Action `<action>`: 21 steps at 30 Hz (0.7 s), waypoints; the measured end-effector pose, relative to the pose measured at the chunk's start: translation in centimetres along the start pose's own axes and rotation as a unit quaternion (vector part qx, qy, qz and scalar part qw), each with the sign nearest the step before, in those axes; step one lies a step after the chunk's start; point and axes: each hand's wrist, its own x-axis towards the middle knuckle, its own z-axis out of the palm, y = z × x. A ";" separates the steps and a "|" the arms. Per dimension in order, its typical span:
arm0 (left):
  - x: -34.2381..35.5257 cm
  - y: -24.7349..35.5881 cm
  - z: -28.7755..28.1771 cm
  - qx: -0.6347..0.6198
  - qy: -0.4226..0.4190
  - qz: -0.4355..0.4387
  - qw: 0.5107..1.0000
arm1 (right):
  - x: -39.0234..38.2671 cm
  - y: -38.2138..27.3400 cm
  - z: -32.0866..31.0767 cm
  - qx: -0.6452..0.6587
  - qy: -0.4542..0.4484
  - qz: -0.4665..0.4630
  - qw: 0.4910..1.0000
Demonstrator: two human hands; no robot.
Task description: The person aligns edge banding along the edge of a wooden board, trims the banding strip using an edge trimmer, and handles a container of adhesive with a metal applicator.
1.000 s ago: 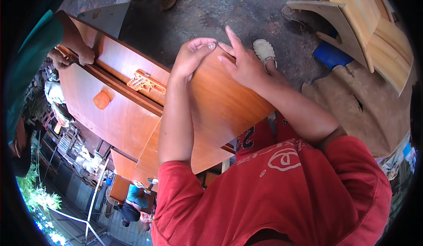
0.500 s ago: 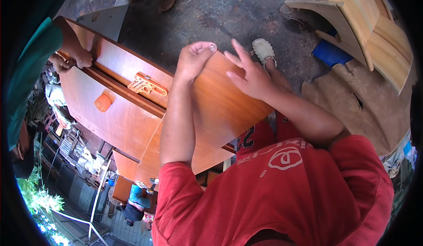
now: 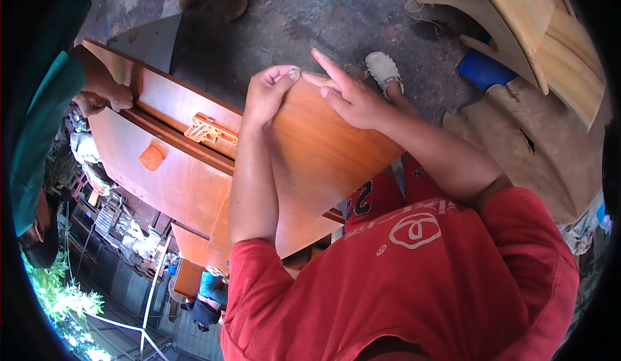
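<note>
In front of me lies a glossy reddish-brown wooden panel [image 3: 330, 144]. My left hand [image 3: 268, 96] is at its far corner, thumb and fingers pinched together; what they hold, if anything, is too small to make out. Just right of it, my right hand [image 3: 352, 99] has its fingers stretched out, the index finger pointing up and another finger reaching to the left fingertips at the corner. Left of my forearm, an orange perforated plastic jig [image 3: 210, 130] rests by the long rail of a wooden cabinet [image 3: 174, 183]. A rounded orange block [image 3: 151, 158] sits on the cabinet's face.
At the far left, a co-worker's hands [image 3: 110, 99] rest on the cabinet's end. Curved pale wooden pieces [image 3: 517, 31], a blue container [image 3: 485, 71] and a brown sheet [image 3: 504, 141] lie on the right. Another person [image 3: 208, 296] is at lower left.
My right hand has moved left and its fingers now meet the left fingertips at the panel corner. Both hands appear slightly further left as the view shifts.
</note>
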 end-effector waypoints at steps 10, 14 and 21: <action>-0.2 0.5 -0.4 -0.003 -0.009 0.017 1.000 | -0.7 0.3 0.6 0.006 0.044 -0.052 0.998; -0.2 0.4 -0.7 0.004 0.043 0.009 0.999 | 1.3 -0.1 1.5 0.034 0.059 -0.045 0.997; -0.1 0.7 -0.8 -0.052 0.042 0.009 0.998 | 2.6 0.1 2.2 0.004 0.072 -0.064 0.995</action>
